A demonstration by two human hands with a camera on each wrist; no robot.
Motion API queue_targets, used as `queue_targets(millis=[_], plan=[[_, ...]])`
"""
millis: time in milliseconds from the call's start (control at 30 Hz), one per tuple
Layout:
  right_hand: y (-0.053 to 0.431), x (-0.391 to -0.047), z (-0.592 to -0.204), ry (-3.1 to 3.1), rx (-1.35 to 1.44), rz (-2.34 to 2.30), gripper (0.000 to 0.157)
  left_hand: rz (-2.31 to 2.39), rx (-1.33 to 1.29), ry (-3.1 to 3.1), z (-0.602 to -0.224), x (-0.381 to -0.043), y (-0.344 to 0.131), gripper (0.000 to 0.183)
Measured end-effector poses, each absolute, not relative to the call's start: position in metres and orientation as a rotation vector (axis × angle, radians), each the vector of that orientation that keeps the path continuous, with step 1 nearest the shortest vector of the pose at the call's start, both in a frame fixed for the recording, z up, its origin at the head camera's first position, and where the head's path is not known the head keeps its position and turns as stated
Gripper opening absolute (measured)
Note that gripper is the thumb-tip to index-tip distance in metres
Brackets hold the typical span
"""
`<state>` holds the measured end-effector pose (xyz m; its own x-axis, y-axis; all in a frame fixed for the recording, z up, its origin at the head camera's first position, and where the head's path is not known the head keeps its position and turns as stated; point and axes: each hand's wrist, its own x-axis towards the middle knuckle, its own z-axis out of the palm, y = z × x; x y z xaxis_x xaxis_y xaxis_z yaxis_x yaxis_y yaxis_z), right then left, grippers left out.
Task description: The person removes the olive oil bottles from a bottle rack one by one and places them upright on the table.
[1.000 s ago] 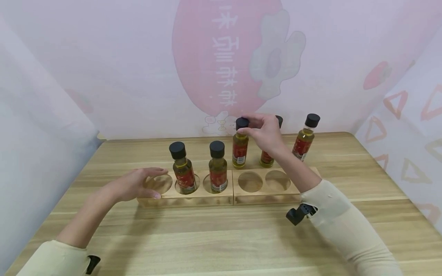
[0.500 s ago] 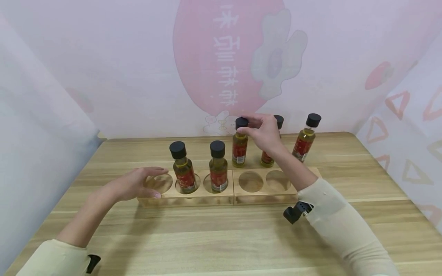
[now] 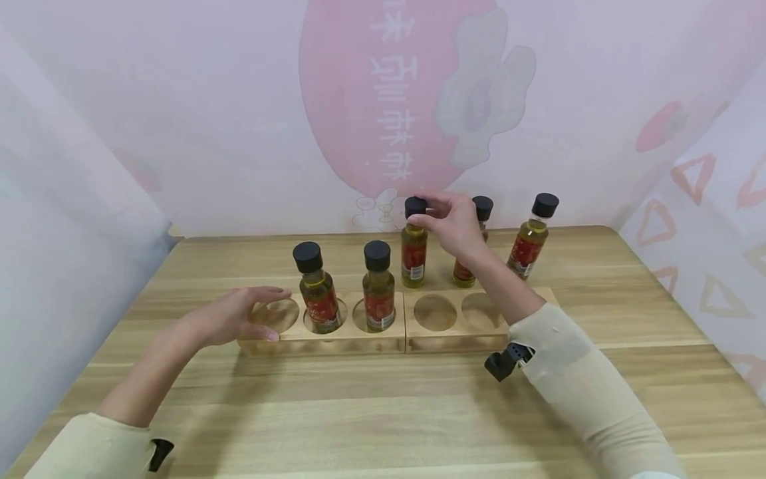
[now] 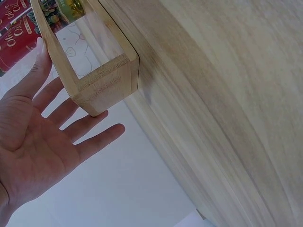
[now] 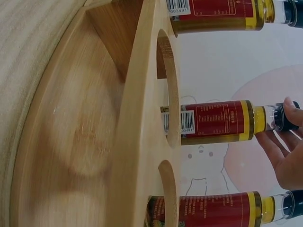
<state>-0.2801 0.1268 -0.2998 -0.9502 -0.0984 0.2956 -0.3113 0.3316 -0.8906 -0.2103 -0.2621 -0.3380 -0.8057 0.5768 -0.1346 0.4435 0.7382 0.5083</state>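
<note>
Just above the frame's centre, the right hand (image 3: 453, 225) pinches a glass bottle (image 3: 414, 256) by its black cap (image 3: 415, 207), probably the easiest part to reach, behind the pale wooden right rack (image 3: 455, 344). At left, the left hand (image 3: 230, 319), fingers loosely spread, touches the left rack (image 3: 359, 346), seemingly steadying it; round holes hold two cylindrical bottles (image 3: 379, 303).

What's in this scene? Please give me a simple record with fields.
Right hand: holds the black cap of a clear bottle with a red label and golden liquid
Left hand: touches the left end of a pale wooden rack with round holes
In that rack: two similar bottles
Second wooden rack: end to end with the first
Behind the racks: three bottles, including the held one
Table: wood-grain top
</note>
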Motion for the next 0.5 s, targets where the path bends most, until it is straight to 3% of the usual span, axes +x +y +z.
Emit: queue_targets(millis=[500], plan=[[0.1283,-0.2806,-0.2991,-2.463,0.360,1.599,0.049,0.692,0.780,2.635,-0.3380,-0.2088,-0.2632,0.079]])
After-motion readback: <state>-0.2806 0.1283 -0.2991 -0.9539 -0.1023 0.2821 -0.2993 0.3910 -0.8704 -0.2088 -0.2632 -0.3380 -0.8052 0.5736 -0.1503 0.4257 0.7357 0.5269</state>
